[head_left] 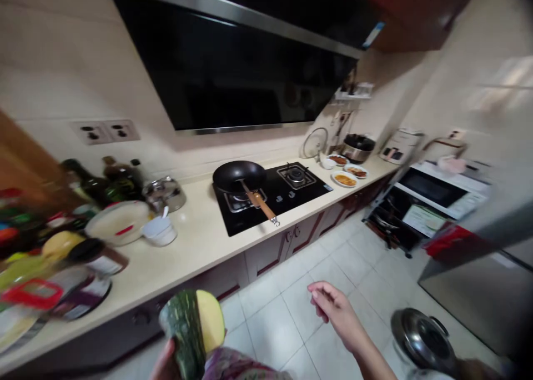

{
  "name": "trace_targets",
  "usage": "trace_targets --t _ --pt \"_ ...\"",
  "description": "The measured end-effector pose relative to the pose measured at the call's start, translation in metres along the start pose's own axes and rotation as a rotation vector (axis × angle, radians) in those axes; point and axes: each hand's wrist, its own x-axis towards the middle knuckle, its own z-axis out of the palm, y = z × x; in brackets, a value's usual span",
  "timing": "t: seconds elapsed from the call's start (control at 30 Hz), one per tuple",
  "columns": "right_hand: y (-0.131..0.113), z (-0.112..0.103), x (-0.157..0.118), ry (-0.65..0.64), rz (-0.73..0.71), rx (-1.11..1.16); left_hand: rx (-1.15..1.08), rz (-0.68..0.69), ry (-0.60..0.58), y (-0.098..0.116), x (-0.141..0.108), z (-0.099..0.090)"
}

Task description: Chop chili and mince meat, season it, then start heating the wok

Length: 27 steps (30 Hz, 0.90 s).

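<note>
In the head view, my left hand (164, 363) grips a piece of green-skinned pumpkin (183, 324) at the lower left. Its pale yellow cut face is turned to the right. My right hand (331, 308) hangs over the tiled floor with nothing in it, its fingers loosely curled and partly apart. Ahead of both hands, a black wok (239, 177) with a wooden handle sits on the left burner of the gas stove (233, 221).
Bottles, jars and a white bowl (160, 233) crowd the counter's left end. Plates of food (344, 180) and a rice cooker (358, 146) stand right of the stove. A lidded metal pot (420, 335) is low at the right, near the fridge (478, 291). The range hood (250, 74) overhangs the stove.
</note>
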Motion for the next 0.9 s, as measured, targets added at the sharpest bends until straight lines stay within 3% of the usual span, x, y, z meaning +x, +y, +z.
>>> trace_targets --t 0.07,0.23,0.37,0.47,0.57,0.73,0.83,0.9 --pt "-0.002 -0.006 0.008 -0.111 -0.007 0.017 -0.056 0.1 0.007 -0.016 -0.003 0.01" --pt "0.007 -0.027 0.027 -0.38 0.052 -0.013 -0.035 0.097 0.089 -0.06 0.011 0.055" --pt "0.015 -0.079 0.051 -0.336 0.058 0.007 0.081 -0.035 0.223 -0.117 0.059 0.096" --pt "0.021 -0.137 0.081 -0.236 0.077 0.042 0.144 -0.254 0.221 -0.165 0.129 0.13" --pt "0.025 -0.212 0.115 -0.065 0.078 0.069 0.228 -0.427 0.161 -0.219 0.221 0.184" --pt "0.045 -0.344 0.148 0.414 0.114 0.218 0.441 -0.631 -0.149 -0.325 0.369 0.318" --pt "0.071 -0.401 0.157 0.662 0.175 0.365 0.503 -0.742 -0.292 -0.396 0.442 0.399" --pt "0.086 -0.43 0.168 0.762 0.213 0.456 0.49 -0.828 -0.364 -0.448 0.484 0.441"
